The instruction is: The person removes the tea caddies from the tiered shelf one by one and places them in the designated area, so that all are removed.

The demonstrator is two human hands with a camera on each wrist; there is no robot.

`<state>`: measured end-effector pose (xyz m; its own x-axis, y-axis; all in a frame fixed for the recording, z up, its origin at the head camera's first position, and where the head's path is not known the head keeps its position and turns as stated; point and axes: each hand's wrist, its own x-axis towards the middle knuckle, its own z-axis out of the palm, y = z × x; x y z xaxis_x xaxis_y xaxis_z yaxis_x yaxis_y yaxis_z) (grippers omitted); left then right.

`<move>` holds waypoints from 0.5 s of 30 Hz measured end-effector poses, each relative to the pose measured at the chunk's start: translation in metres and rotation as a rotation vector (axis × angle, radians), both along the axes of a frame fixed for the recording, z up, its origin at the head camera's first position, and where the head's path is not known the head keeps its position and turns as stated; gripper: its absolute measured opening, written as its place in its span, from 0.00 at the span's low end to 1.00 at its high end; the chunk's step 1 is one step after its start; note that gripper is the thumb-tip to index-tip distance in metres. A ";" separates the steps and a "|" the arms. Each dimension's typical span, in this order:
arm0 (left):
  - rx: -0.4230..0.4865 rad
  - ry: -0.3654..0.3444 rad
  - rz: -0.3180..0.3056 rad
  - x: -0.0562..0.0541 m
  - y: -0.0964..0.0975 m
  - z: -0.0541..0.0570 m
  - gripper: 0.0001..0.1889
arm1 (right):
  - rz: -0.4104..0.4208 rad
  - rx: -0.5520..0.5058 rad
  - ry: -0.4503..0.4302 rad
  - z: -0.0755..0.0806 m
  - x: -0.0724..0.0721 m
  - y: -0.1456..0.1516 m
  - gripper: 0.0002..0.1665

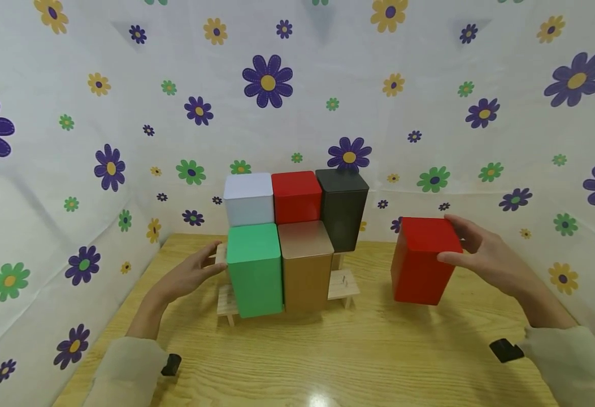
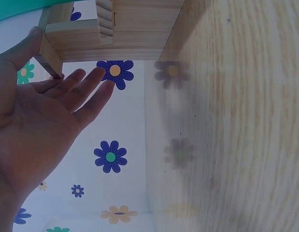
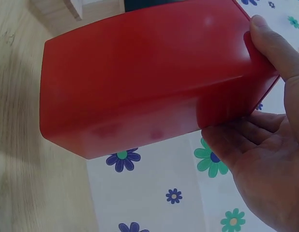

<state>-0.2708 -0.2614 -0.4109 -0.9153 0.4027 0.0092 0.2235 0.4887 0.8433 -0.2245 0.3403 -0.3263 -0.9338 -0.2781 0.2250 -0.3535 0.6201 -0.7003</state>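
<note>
My right hand (image 1: pixel 490 260) grips a glossy red tin box (image 1: pixel 424 265) near its top, thumb on one side and fingers on another. The box is slightly tilted and appears raised off the table. To its left stands a stepped wooden rack (image 1: pixel 345 284). At the rack's left end, my left hand (image 1: pixel 190 274) pinches a board between thumb and fingers; the left wrist view shows this wooden end (image 2: pixel 50 55). A green box (image 1: pixel 253 271) and a brown box (image 1: pixel 305 271) stand on the front step. Behind them are white (image 1: pixel 248 200), red (image 1: pixel 297 198) and black (image 1: pixel 343 209) boxes.
A light wood-grain table (image 1: pixel 297 362) lies under everything. White cloth walls (image 1: pixel 317 124) with printed flowers rise at the back and both sides. Bare tabletop separates the rack from the red box in my right hand.
</note>
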 end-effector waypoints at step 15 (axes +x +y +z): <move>0.025 -0.020 -0.012 -0.001 0.001 0.000 0.43 | 0.001 -0.033 -0.072 -0.011 -0.031 -0.014 0.50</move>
